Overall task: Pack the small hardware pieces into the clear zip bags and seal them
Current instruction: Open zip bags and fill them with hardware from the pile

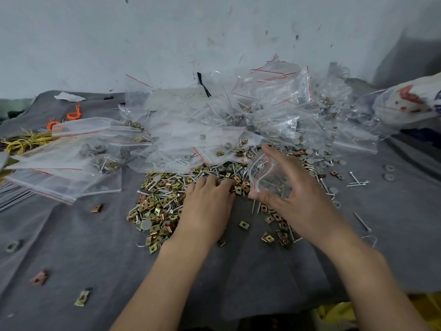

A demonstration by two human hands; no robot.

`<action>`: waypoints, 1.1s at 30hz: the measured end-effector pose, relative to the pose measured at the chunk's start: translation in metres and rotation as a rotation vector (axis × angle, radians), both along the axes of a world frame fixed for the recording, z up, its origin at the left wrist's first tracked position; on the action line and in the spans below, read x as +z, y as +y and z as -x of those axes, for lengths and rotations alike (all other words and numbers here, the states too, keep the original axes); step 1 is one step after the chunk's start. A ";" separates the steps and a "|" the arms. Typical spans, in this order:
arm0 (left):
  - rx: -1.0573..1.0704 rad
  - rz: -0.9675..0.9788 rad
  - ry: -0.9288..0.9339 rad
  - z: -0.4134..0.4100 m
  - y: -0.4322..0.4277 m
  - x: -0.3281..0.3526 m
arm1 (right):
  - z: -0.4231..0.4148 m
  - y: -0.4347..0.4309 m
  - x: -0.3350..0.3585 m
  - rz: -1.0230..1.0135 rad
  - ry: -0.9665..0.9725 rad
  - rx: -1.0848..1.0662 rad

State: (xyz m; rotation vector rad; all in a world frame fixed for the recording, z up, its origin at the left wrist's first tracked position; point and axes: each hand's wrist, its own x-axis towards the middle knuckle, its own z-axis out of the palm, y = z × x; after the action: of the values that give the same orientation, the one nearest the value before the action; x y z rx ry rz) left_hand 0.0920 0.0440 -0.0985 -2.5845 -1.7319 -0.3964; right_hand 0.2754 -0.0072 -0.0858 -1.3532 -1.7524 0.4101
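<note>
Pretty flat, dim-ish even light, soft shadows only. Mild sheen on the clear bags point(214, 120). Heavy wide-angle bending at the edges, corners kinda smeared, right hand point(293, 187) slightly motion-blurred.

One view only: head-worn wide-angle, facing forward and down. Close over grey cloth point(71, 247); left hand point(207, 201), right hand point(300, 197) at frame centre; wall point(167, 32) across top.
</note>
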 end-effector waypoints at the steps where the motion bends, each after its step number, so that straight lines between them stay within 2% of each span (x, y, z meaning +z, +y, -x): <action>1: -0.001 -0.006 0.003 0.000 0.001 0.000 | 0.000 0.000 0.000 -0.006 0.000 -0.002; 14: -0.001 -0.088 -0.066 -0.003 0.004 -0.003 | -0.004 0.004 -0.008 -0.016 -0.045 -0.019; 16: -0.010 -0.075 -0.122 -0.002 0.004 -0.001 | -0.004 0.004 -0.008 -0.019 -0.069 -0.030; 19: -0.037 -0.035 -0.347 0.001 0.004 0.004 | -0.004 0.004 -0.008 -0.018 -0.087 -0.030; 23: -0.027 0.190 -0.852 0.002 0.001 0.017 | -0.004 0.004 -0.009 -0.022 -0.112 -0.034; 26: -0.056 0.335 -1.151 0.005 -0.001 0.024 | -0.004 0.004 -0.009 -0.025 -0.125 -0.038; 29: -0.057 0.430 -1.301 0.009 -0.001 0.028 | -0.004 0.004 -0.009 -0.023 -0.122 -0.036; 33: -0.061 0.470 -1.371 0.010 -0.001 0.028 | -0.004 0.005 -0.010 -0.040 -0.121 -0.033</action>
State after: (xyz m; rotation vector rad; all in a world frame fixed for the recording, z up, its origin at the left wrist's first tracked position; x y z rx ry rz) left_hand 0.0822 0.0432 -0.0708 -2.7608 -2.0911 -2.4574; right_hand 0.2794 -0.0024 -0.0955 -1.4022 -1.8243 0.2785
